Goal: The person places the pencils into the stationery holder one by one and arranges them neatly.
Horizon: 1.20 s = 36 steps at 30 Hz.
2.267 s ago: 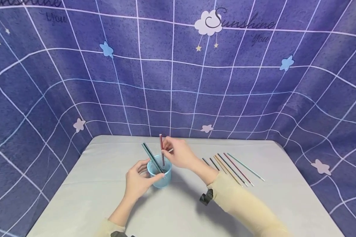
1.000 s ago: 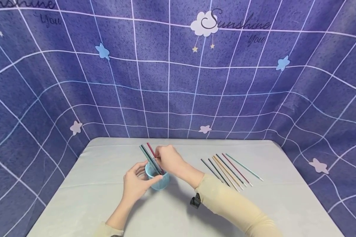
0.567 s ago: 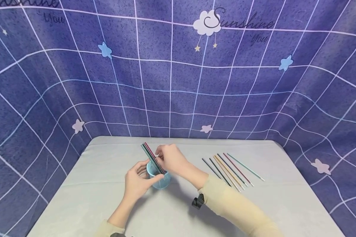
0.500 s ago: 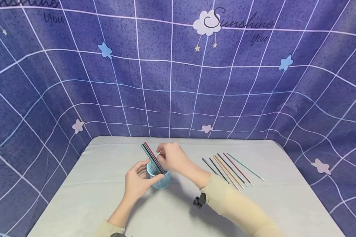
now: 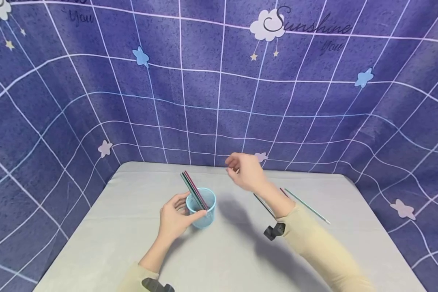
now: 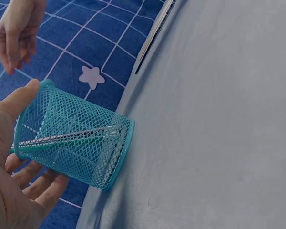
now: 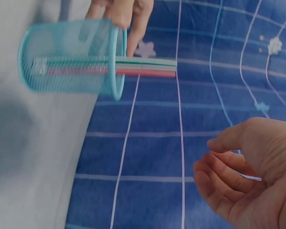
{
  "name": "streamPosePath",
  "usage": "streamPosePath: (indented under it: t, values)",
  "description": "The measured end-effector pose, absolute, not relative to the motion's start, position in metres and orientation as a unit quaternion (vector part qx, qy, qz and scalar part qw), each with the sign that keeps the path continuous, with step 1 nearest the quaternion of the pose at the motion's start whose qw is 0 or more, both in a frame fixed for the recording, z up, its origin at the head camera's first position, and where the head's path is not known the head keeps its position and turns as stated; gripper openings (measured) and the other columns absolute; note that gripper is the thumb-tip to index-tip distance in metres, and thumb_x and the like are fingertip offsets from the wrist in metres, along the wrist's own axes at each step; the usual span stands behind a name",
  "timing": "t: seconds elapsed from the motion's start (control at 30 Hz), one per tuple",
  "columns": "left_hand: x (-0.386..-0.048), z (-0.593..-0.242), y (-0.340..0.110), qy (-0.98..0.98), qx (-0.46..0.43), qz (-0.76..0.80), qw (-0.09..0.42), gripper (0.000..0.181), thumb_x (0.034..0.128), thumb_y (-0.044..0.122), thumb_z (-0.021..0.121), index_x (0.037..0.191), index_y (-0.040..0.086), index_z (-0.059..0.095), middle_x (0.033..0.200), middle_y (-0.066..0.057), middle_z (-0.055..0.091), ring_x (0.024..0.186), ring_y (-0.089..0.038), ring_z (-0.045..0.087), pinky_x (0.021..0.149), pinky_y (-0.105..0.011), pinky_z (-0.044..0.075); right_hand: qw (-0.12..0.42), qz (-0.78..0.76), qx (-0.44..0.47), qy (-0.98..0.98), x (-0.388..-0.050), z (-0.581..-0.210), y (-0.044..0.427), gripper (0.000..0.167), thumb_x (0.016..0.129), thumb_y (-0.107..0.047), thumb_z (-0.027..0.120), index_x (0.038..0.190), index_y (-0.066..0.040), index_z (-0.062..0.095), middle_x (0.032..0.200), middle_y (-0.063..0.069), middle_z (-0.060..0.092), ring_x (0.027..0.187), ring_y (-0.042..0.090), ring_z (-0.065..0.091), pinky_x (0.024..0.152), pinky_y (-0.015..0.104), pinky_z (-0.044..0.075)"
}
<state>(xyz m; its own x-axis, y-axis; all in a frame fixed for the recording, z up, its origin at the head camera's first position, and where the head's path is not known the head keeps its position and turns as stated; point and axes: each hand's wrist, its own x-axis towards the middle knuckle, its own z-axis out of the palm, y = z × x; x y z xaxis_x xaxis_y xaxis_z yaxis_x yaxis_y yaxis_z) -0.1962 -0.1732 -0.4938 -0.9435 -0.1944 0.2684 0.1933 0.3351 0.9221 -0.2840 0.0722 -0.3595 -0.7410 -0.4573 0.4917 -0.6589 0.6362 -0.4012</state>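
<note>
A light blue mesh cup (image 5: 206, 219) stands on the table, and the left hand (image 5: 177, 219) grips its rim and side, thumb at the front and fingers behind. Several thin sticks (image 5: 192, 190), green, dark and red, lean inside toward the left. The left wrist view shows their lower ends through the mesh (image 6: 76, 133). Raised to the right of the cup, the right hand (image 5: 246, 171) holds nothing, its fingers loosely bent; the right wrist view shows the same empty hand (image 7: 248, 167).
More sticks lie on the table at the right, a green one (image 5: 308, 207) and a dark one (image 5: 264, 205) among them; the right forearm covers others. A purple patterned cloth (image 5: 219, 93) rises behind the grey table (image 5: 138, 194).
The right hand has let go of the red stick, which leans beside the others in the cup, and has moved up and right. The left hand still grips the cup.
</note>
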Motion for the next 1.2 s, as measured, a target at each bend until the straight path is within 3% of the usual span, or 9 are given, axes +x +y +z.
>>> streamPosePath:
  t: [0.33,1.2]
  values:
    - [-0.194,-0.495,-0.175,-0.799,0.004,-0.577,0.168,0.076,0.0675,0.027,0.104,0.132,0.004,0.070,0.127,-0.021,0.076,0.118,-0.040,0.075,0.098,-0.047,0.066,0.176,0.284,0.251,-0.909,-0.290,-0.372,0.120,0.012,0.090,-0.007,0.075,0.101,-0.003,0.077,0.087,0.009,0.079,0.076,0.023,0.077,0.073,0.041,0.067]
    - [-0.199,-0.499,-0.174,-0.805,-0.004,-0.567,0.176,0.077,0.0656,0.027,0.104,0.131,0.006,0.070,0.126,-0.016,0.077,0.116,-0.035,0.077,0.097,-0.041,0.067,0.127,0.229,0.219,-0.940,-0.290,-0.443,0.181,0.007,0.087,-0.003,0.073,0.093,-0.001,0.076,0.077,0.007,0.078,0.066,0.016,0.071,0.064,0.034,0.063]
